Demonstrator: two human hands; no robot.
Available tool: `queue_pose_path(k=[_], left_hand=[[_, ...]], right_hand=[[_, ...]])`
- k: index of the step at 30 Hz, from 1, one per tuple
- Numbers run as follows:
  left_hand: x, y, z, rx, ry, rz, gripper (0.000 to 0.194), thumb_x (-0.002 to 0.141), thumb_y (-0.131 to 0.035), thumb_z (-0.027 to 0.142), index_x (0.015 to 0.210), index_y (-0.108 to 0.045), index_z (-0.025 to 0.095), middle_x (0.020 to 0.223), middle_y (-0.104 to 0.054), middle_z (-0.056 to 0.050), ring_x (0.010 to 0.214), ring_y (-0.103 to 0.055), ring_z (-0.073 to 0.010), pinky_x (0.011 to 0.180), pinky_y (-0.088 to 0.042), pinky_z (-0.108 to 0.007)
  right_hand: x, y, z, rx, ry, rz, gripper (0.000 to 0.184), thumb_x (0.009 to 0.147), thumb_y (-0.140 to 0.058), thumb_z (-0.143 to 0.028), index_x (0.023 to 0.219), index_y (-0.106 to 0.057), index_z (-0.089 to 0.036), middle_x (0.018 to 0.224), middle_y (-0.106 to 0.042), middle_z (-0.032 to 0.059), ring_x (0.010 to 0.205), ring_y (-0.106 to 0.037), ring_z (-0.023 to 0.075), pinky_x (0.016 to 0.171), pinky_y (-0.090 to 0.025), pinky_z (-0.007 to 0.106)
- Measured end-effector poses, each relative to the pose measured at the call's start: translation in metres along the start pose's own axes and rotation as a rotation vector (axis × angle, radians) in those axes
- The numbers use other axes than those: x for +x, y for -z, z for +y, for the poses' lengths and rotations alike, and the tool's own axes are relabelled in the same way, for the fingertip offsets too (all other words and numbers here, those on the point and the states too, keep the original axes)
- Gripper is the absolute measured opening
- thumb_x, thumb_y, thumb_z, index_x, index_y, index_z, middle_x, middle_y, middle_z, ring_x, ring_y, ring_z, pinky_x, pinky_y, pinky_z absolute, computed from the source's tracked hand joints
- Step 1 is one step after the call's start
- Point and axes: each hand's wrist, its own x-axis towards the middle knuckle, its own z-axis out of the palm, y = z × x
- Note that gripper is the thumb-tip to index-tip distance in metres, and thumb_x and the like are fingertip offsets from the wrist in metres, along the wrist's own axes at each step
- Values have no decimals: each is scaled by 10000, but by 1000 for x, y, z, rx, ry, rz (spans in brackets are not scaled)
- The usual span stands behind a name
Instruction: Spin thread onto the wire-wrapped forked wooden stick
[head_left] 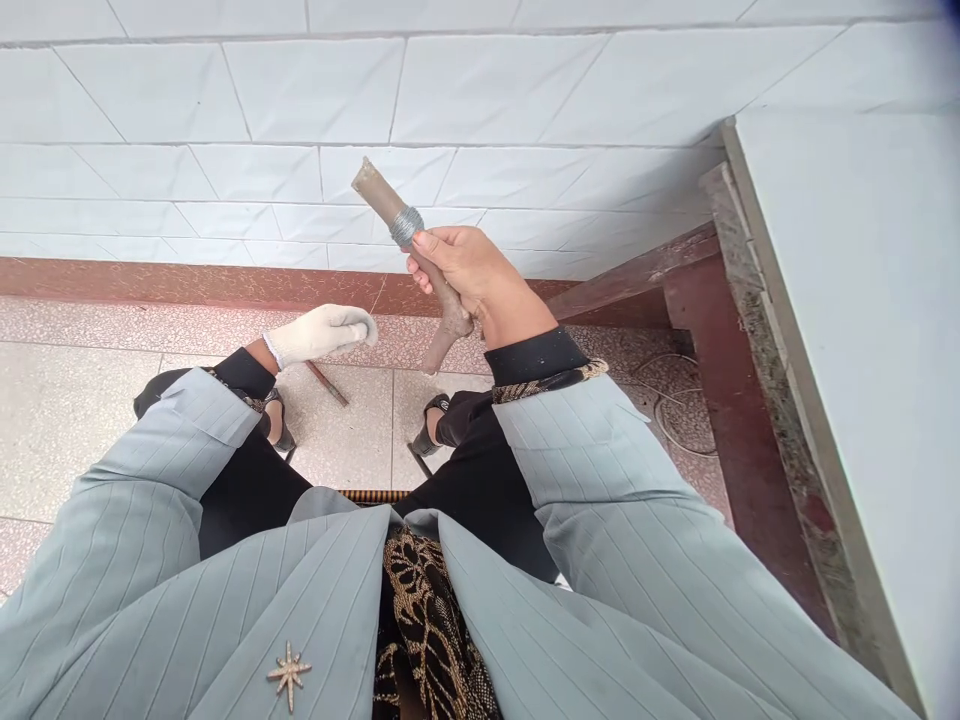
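Grip of the right hand (466, 262) closes on the brown stick (381, 195), far centre, just beside the wire coil (406, 226) — best held steady — while whether the gloved left hand (319, 333) holds anything, I cannot tell.
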Motion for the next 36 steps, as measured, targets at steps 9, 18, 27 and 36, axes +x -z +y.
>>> queue_pose_path(k=[9, 18, 27, 36], left_hand=[[-10, 25, 13, 120, -25, 73, 120, 872, -658, 244, 850, -718, 144, 769, -652, -5, 664, -519, -101, 669, -444, -256], [5, 10, 6, 52, 92, 131, 139, 963, -560, 199, 881, -666, 162, 673, -523, 28, 577, -424, -91, 576, -367, -240], [3, -2, 12, 151, 71, -89, 167, 907, -601, 274, 866, -705, 148, 734, -612, 10, 650, -503, -111, 670, -422, -261], [3, 14, 24, 172, 10, 63, 112, 847, -615, 198, 832, -714, 148, 755, -669, -6, 702, -559, -118, 721, -468, -279]], right_hand=[[-7, -1, 11, -629, 38, -903, 189, 916, -702, -346, 828, -702, -179, 684, -567, -17, 660, -499, 131, 657, -350, 308], [-27, 16, -13, -26, 61, -416, 372, 960, -736, -527, 828, -624, -197, 718, -589, 1, 644, -490, 115, 617, -413, 282], [-14, 19, 7, -362, -127, -143, 237, 963, -720, -332, 802, -610, -198, 703, -583, 21, 668, -520, 146, 654, -414, 325], [-18, -7, 13, -700, 1, -655, 129, 922, -682, -277, 841, -700, -177, 792, -640, 28, 740, -520, 168, 717, -342, 347]])
